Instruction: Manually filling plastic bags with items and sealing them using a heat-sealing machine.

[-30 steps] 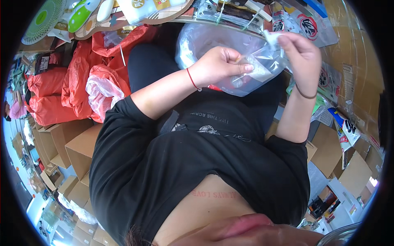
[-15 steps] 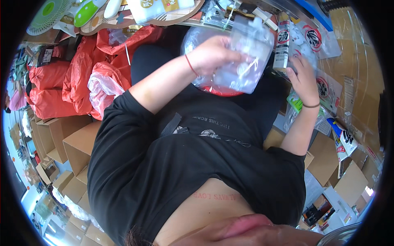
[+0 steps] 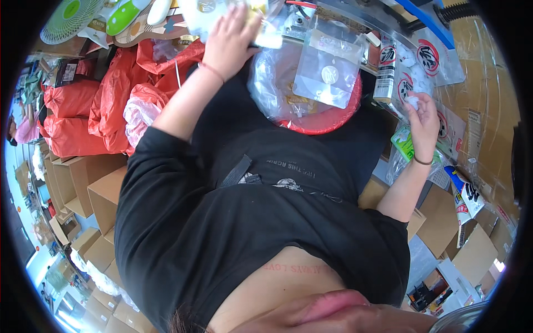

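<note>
Boxes [image 3: 78, 183] of brown card are stacked at the far left, with red sacks [image 3: 83, 111] heaped above them. The left hand [image 3: 230, 41] is raised to the surface [image 3: 166, 30] at the top, fingers spread flat over a white packet [image 3: 208, 14]; nothing is seen to be gripped. Below it, a clear bag [image 3: 283, 83] lies in a red basin [image 3: 327, 119] on the lap, a small flat pouch [image 3: 327, 75] resting against it. Further right, the right hand [image 3: 423, 114] is curled loosely round a small white piece [image 3: 412, 101]. Sorting of small goods into the bag appears to be in hand; next, a firm pinch on the packet would be called for.
</note>
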`<move>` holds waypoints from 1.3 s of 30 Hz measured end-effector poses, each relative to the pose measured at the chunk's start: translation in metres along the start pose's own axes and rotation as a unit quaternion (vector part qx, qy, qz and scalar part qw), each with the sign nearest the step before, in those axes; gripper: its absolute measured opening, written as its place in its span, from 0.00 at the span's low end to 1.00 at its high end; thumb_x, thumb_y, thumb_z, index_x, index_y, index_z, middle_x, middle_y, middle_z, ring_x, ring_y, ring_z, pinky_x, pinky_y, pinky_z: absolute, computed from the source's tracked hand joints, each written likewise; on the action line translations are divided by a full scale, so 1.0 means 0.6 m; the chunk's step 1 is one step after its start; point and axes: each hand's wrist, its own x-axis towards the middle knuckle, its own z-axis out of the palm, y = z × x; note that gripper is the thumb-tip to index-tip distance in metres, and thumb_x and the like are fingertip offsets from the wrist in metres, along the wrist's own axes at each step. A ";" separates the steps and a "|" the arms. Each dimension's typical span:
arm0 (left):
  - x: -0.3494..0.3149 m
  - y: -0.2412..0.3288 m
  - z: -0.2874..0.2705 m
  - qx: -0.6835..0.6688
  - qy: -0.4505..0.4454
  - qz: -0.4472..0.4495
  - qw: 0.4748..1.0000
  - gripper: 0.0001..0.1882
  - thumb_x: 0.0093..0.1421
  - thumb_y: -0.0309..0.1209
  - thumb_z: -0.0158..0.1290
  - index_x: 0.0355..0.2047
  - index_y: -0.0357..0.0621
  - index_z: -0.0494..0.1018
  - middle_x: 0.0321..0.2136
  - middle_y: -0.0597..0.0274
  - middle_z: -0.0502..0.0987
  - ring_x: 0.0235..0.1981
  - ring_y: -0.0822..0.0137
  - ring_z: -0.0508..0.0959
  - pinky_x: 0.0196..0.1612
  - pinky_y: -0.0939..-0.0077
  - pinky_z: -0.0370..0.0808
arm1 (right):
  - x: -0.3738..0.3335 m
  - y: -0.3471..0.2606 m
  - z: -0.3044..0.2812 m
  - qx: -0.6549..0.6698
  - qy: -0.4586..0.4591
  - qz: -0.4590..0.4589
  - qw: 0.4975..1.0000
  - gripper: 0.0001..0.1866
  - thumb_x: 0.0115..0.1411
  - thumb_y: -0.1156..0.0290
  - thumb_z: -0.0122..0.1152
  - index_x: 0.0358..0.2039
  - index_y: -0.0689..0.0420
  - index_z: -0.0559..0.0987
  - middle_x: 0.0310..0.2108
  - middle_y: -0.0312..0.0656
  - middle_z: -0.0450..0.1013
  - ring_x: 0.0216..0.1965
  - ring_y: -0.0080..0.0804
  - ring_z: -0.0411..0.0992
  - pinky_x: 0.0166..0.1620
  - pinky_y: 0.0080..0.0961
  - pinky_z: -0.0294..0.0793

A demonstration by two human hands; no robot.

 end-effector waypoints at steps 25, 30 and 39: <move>-0.063 0.239 -0.006 -0.650 -0.465 -0.371 0.473 0.11 0.61 0.27 0.58 0.43 0.33 0.78 0.36 0.61 0.82 0.39 0.72 0.81 0.44 0.77 0.78 | 0.078 -0.155 0.083 -0.185 -0.081 -0.189 0.961 0.15 0.66 0.71 0.54 0.52 0.60 0.73 0.45 0.44 0.74 0.46 0.38 0.73 0.52 0.29 0.68; -0.004 0.184 0.035 -0.638 -0.400 -0.391 0.529 0.12 0.59 0.24 0.58 0.44 0.33 0.77 0.39 0.58 0.81 0.39 0.69 0.81 0.45 0.73 0.79 | 0.093 -0.015 0.023 -0.457 -0.020 -0.181 0.870 0.19 0.62 0.74 0.56 0.55 0.58 0.72 0.49 0.50 0.72 0.50 0.50 0.71 0.55 0.35 0.67; 0.030 0.089 0.031 -0.120 -0.050 -0.144 0.981 0.27 0.62 0.32 0.56 0.57 0.35 0.62 0.45 0.49 0.77 0.44 0.57 0.80 0.45 0.68 0.78 | 0.068 -0.010 0.025 -0.354 -0.004 -0.092 0.931 0.23 0.59 0.76 0.58 0.56 0.55 0.71 0.50 0.51 0.72 0.51 0.49 0.71 0.53 0.35 0.70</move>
